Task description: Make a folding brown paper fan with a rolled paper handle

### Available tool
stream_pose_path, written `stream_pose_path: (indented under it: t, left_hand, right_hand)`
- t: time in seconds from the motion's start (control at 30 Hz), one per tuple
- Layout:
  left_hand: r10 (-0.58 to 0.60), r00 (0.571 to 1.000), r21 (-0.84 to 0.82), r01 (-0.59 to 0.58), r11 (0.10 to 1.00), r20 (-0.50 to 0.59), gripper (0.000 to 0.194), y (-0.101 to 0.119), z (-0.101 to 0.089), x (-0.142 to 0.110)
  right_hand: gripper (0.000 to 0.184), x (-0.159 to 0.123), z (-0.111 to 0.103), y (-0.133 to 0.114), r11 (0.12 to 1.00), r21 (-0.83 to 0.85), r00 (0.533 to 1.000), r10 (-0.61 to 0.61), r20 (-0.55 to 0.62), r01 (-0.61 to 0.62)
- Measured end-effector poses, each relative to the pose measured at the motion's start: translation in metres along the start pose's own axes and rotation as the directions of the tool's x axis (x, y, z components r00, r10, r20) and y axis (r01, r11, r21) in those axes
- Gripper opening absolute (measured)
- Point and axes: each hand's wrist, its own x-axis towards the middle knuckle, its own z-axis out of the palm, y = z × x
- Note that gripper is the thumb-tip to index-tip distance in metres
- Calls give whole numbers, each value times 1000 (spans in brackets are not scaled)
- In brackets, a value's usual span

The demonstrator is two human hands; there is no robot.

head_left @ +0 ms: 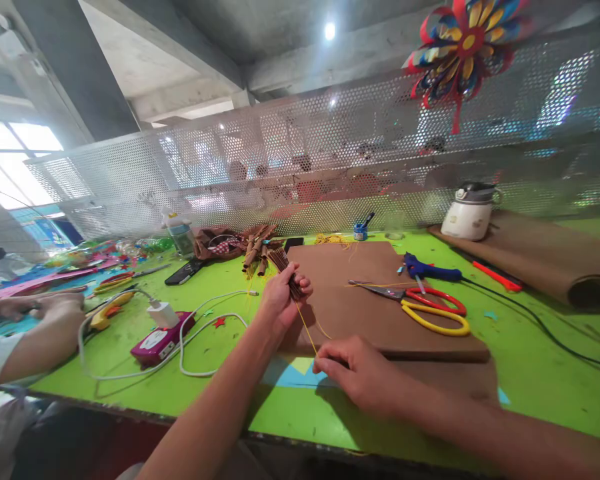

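Observation:
Held upright at a tilt in my left hand (285,297) is a bundle of thin brown sticks (280,260), its lower part hidden by my closed fingers. A yellow string (306,327) runs taut from the bundle down to my right hand (357,370), whose thumb and fingertips pinch it. Beneath both hands lies a stack of brown paper (340,267). On the paper, right of my hands, rest scissors (430,310) with one red and one yellow handle. A blue glue gun (433,270) lies just behind them.
White cable (195,373) and a purple power strip (163,340) lie to the left, near a co-worker's arm (45,340). Behind are a phone (184,272), brown paper rolls (255,250) and a small blue jar (361,231). A white kettle-shaped jug (467,217) and rolled brown paper (545,260) stand right.

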Motion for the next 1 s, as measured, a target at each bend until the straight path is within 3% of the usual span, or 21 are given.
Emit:
stream_pose_path:
  t: [0.1,0.23,0.43,0.63,0.7,0.83,1.0]
  left_hand:
    - [31,998,24,-30,999,-63,12,-3,1,0]
    - [49,999,51,-48,998,-20,9,-5,2,-3]
    - [-27,999,9,27,1000,20,26,0,4,-6]
    - [59,998,142,-63,988,30,18,-1,-2,-1]
    - [74,997,195,-75,978,11,20,-4,-7,2]
    - [103,994,193,-92,977,-45,32,-8,-15,6]
    - [1,998,104,6,995,-59,34,-7,-17,7]
  right_hand:
    - [26,1,-8,2,997,-72,1000,6,-5,-6]
    - [28,3,-24,0,990,-133,998,54,40,-49]
    - [25,8,-38,4,983,17,974,176,144,-180]
    - [31,12,-49,17,952,230,965,154,211,-202]
    - [31,13,-50,14,953,253,973,118,197,-167]
    - [25,10,-41,3,988,137,995,-81,64,72]
    - [16,6,-20,-1,967,-46,965,-252,-78,249]
